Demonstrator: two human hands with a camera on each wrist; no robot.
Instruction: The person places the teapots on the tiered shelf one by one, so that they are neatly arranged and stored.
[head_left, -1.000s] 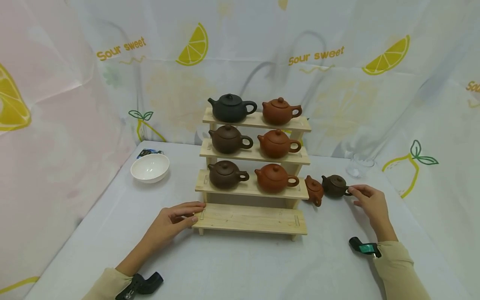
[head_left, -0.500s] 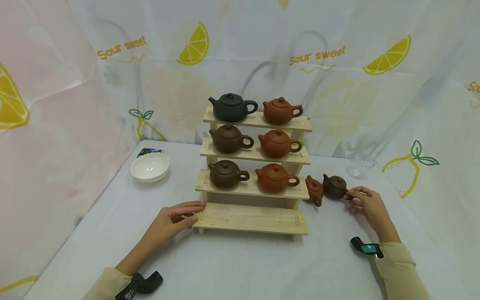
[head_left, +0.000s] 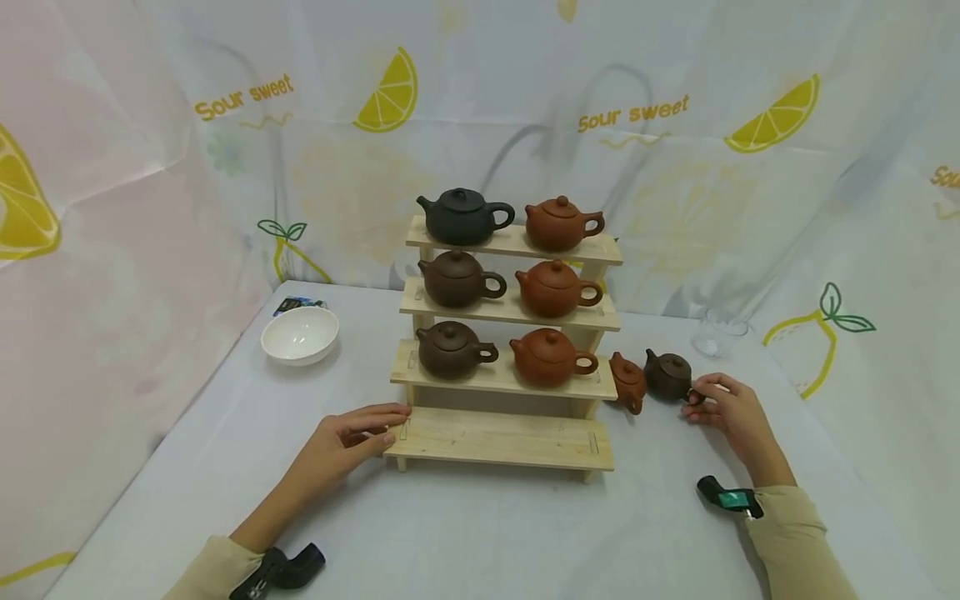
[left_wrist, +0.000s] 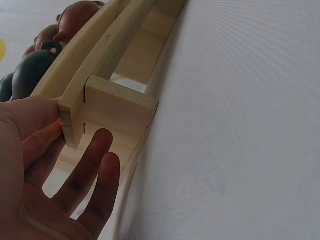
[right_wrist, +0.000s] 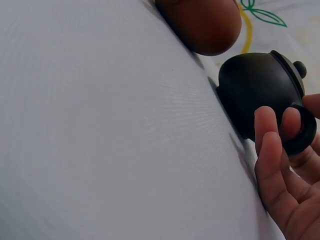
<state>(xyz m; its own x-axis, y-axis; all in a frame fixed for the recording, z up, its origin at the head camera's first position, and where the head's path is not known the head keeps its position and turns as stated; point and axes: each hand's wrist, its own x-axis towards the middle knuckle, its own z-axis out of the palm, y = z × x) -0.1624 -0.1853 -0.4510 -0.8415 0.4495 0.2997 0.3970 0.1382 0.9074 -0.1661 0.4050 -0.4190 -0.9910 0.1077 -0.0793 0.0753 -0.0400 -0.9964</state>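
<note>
My right hand (head_left: 731, 414) grips the small loop handle of a dark brown teapot (head_left: 667, 375), which stands on the white cloth right of the shelf. In the right wrist view the teapot (right_wrist: 260, 95) looks near black, with fingertips at its handle. Close to its left sits a small reddish-brown teapot (head_left: 628, 382), partly behind the shelf's end. My left hand (head_left: 341, 446) holds the left end of the lowest step of a wooden stepped shelf (head_left: 498, 437), thumb at the front and fingers farther back. In the left wrist view the other fingers (left_wrist: 102, 175) are off the wood.
The three upper steps carry pairs of teapots, a black teapot (head_left: 460, 218) and a reddish teapot (head_left: 562, 225) on top. A white bowl (head_left: 300, 336) and a dark printed packet (head_left: 300, 304) lie left. A clear glass cup (head_left: 720, 333) stands back right, before a printed cloth backdrop.
My right hand has moved slightly toward me and left, its fingers closing farther round the handle. The dark brown teapot has turned a little, handle toward me. My left hand stays put.
</note>
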